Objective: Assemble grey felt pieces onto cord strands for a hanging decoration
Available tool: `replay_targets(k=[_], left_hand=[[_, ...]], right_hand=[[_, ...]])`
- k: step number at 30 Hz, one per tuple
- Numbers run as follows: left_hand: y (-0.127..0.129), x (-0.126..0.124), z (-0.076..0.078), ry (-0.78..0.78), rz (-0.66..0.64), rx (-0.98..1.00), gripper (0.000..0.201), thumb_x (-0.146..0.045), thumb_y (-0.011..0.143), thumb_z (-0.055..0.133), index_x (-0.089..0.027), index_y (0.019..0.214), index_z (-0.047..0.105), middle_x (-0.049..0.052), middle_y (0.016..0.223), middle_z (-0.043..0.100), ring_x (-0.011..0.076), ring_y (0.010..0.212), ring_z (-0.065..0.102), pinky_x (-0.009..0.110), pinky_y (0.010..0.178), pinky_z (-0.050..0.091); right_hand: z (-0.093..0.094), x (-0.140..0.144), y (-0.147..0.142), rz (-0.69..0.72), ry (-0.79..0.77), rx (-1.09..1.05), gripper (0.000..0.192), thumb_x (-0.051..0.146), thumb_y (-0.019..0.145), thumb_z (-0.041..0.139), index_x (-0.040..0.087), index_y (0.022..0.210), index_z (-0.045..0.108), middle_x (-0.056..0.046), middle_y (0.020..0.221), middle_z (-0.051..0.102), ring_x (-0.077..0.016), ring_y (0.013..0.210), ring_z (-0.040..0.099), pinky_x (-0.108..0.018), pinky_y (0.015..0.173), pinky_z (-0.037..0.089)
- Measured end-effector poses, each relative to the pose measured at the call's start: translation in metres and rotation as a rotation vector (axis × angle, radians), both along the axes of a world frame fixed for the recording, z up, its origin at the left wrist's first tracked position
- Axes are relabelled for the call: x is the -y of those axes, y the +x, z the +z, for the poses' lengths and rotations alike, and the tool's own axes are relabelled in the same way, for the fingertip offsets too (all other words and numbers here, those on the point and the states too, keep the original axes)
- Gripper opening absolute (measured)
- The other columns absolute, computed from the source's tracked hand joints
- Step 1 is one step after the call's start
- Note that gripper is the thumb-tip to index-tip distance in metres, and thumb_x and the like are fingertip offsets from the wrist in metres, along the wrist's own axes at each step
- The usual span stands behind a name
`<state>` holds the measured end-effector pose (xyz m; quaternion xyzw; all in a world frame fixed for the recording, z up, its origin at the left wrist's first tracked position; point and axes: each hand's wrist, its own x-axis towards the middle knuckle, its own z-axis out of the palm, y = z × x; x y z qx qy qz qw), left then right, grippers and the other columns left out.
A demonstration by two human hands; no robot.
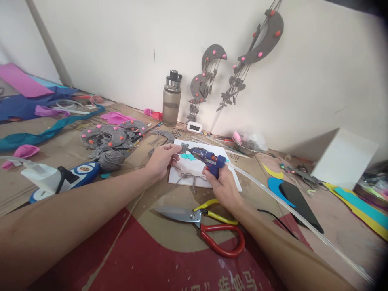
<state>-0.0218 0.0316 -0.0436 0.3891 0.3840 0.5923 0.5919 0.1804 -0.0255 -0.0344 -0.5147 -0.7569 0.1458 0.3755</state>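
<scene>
A cardboard-covered worktable (169,202) runs up to a pale wall hung with grey felt crescent ornaments (266,34), and both forearms reach forward across it to a white board (198,171) lying flat just ahead of the hands. The right hand (222,188) is wrapped around the grip of a blue glue gun (209,158), fingers closed on it; the gun's body lies roughly level, its nozzle pointing away to the left toward the other hand, while a long clear glue stick (287,210) trails out of its back, slanting down to the right past the right forearm. The left hand (162,159) sits at the board's left edge, thumb and fingertips pinched on a small grey felt piece (184,148) at the board's far left corner. That piece lies between the two hands, touching the left fingers and just beside the gun's tip, so the left hand is the one on it and the nozzle comes at it from the right. A teal felt shape (188,157) lies on the board just nearer than the grey piece, and a length of grey yarn (189,176) crosses the board's near edge between the wrists. Red-and-yellow-handled scissors (209,226) lie closer to the body, below the right hand, blades pointing left. Beyond the left hand stand a water bottle (172,99) and a heap of grey felt crescents (112,137).
</scene>
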Motion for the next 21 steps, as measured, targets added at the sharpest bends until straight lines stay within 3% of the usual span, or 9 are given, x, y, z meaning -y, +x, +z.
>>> replay_targets(k=[6,11,16,21], left_hand=[[0.001,0.000,0.001,0.020,0.045,0.053,0.024,-0.026,0.062,0.072,-0.014,0.071,0.053,-0.002,0.057,0.053,0.0078,0.048,0.052,0.019,0.041,0.029],[0.003,0.004,0.005,0.028,0.004,0.069,0.023,-0.025,0.064,0.069,-0.016,0.074,0.050,0.005,0.070,0.065,0.0089,0.050,0.054,0.019,0.041,0.030],[0.002,0.004,0.005,0.047,-0.014,0.072,0.023,-0.025,0.064,0.069,-0.016,0.072,0.050,0.004,0.066,0.064,0.0077,0.048,0.052,0.019,0.042,0.030],[0.002,0.005,0.006,0.047,-0.005,0.073,0.024,-0.023,0.062,0.071,-0.016,0.071,0.051,-0.003,0.056,0.054,0.0066,0.045,0.047,0.019,0.040,0.028]], right_hand=[[0.003,-0.008,0.006,-0.245,0.000,-0.051,0.036,0.041,0.088,0.045,0.016,0.108,0.058,-0.013,0.106,0.065,-0.0255,0.099,0.059,-0.038,0.083,0.045],[0.003,-0.023,0.019,-0.424,-0.207,0.197,0.037,0.043,0.087,0.042,0.014,0.101,0.060,-0.018,0.101,0.067,-0.0298,0.093,0.063,-0.040,0.077,0.045],[0.008,-0.027,0.029,-0.429,-0.199,0.446,0.047,0.056,0.087,0.041,0.014,0.085,0.064,-0.020,0.081,0.069,-0.0288,0.080,0.065,-0.038,0.072,0.045],[0.017,-0.020,0.026,-0.432,-0.217,0.652,0.053,0.057,0.090,0.033,0.013,0.088,0.063,-0.023,0.082,0.068,-0.0306,0.075,0.066,-0.040,0.067,0.044]])
